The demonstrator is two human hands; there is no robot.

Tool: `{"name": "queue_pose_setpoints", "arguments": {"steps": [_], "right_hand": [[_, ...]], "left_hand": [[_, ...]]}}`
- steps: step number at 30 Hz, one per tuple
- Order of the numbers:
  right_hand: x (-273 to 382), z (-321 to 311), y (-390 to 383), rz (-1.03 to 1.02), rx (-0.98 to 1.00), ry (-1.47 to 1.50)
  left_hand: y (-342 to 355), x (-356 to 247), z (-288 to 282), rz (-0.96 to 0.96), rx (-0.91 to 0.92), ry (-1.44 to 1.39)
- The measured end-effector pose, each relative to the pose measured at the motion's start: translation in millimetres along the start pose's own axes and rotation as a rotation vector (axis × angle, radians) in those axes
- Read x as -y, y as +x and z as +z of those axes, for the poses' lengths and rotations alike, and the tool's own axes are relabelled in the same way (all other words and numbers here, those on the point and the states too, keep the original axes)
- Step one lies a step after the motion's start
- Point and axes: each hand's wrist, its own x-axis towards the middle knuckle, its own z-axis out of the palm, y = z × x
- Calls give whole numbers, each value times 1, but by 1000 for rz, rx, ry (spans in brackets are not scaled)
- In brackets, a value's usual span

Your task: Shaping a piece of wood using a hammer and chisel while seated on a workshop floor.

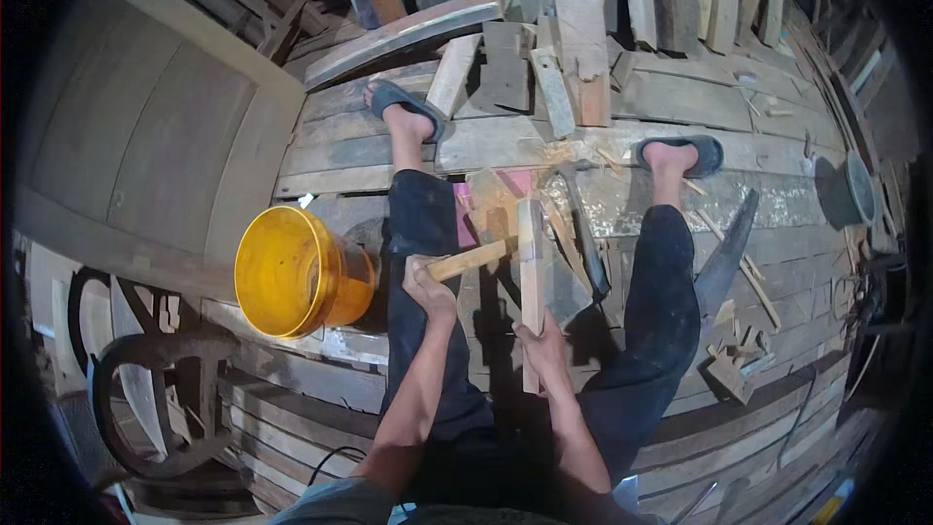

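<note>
My left hand (429,289) is closed round one end of a light wooden handle (473,260), which slants up to the right. A brown block (499,224) shows by its far end; whether the two are joined I cannot tell. The fingers of my right hand (544,348) wrap the lower part of a long, squared wooden strip (532,282), which points away from me. The handle's far end reaches close to the strip's left side. Beneath them, between my legs, a wood block with a pink cloth (465,209) beside it is partly hidden.
A yellow bucket (282,272) stands left of my left leg. Planks and offcuts (505,68) lie ahead, past my feet. A dark curved tool or bar (586,238) lies right of the strip. A grey bucket (846,192) sits far right, and wood scraps (734,369) lie nearer.
</note>
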Motion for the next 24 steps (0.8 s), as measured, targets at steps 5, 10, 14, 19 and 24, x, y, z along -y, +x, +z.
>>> {"name": "queue_pose_setpoints", "arguments": {"steps": [5,10,14,19,24], "right_hand": [[-34,-11,1,-110,-12,-96],[-2,1,-7,58,173,-159],[-3,1,-5,42,125,-107],[18,3,-9,-26,31,-135],[19,2,-11,-23,13,-192]], "left_hand": [[3,-11,2,-285,143,-164],[18,6,-7,-720,5,-867],[15,5,2,-912,-124,-862],[5,0,15,-1121,-202,-999],[-24,15,28,-1195,-121,-986]]}}
